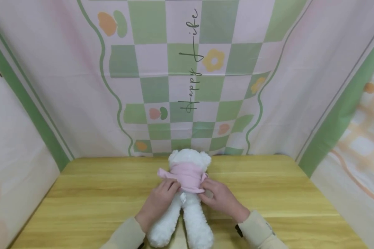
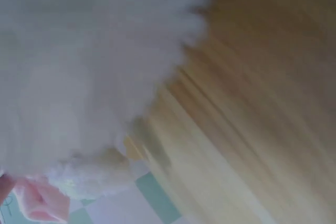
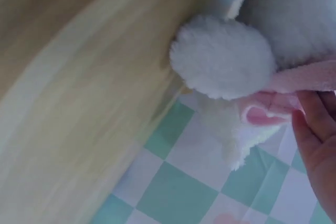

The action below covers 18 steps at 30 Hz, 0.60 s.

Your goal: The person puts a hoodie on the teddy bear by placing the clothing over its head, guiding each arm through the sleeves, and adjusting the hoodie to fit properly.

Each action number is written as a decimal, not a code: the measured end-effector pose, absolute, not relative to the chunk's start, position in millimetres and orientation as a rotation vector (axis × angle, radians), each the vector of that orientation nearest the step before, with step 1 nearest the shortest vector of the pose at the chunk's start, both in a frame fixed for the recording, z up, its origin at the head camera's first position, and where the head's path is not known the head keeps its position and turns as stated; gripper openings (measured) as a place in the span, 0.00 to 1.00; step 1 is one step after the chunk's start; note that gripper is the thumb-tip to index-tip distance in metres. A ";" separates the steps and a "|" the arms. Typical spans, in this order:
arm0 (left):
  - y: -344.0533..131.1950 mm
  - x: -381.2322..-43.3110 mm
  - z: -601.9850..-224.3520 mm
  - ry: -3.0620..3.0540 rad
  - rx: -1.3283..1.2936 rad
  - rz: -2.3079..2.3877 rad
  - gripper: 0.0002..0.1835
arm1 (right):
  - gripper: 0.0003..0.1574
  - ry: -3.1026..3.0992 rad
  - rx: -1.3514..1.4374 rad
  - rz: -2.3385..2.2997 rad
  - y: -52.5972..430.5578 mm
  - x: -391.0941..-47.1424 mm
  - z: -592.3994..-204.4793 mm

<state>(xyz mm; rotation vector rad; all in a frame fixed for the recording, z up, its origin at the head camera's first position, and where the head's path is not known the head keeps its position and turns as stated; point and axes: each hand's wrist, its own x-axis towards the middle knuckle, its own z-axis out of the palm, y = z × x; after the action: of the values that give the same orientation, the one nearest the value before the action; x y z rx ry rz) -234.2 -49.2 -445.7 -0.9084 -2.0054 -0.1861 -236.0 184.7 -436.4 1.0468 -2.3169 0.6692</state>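
Observation:
A white plush bear lies on the wooden table, its back and small tail facing up and its legs toward me. It wears a pink shirt, bunched over its upper back. At the shirt's left lower edge my left hand pinches the fabric. My right hand grips the hem on the other side; in the right wrist view its fingers hold the pink cloth beside a round white paw. White fur fills much of the left wrist view, with the left hand almost wholly hidden there.
The wooden table spreads out on both sides of the bear. Behind its far edge hangs a green-and-white checked curtain with printed lettering. More printed cloth encloses the sides.

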 end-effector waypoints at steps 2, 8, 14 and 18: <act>-48.0 -234.4 -444.1 -2.009 -0.872 -0.196 0.19 | 0.13 -2.378 1.036 0.680 183.8 -235.2 -433.0; -44.6 -236.8 -437.2 -2.079 -0.782 -0.272 0.19 | 0.15 -2.462 0.902 0.757 177.5 -236.8 -428.5; -46.0 -239.4 -430.2 -2.119 -0.780 -0.338 0.07 | 0.13 -2.408 0.771 0.886 174.2 -241.9 -432.3; -49.8 -238.8 -429.4 -2.121 -0.813 -0.385 0.14 | 0.08 -2.377 0.778 0.975 176.1 -242.5 -433.7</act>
<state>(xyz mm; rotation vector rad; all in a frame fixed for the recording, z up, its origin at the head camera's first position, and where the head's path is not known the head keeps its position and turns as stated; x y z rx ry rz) -238.8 -49.8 -429.4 -0.8127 -2.1213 -0.3853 -242.5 176.1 -433.7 0.7777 -2.3773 0.9750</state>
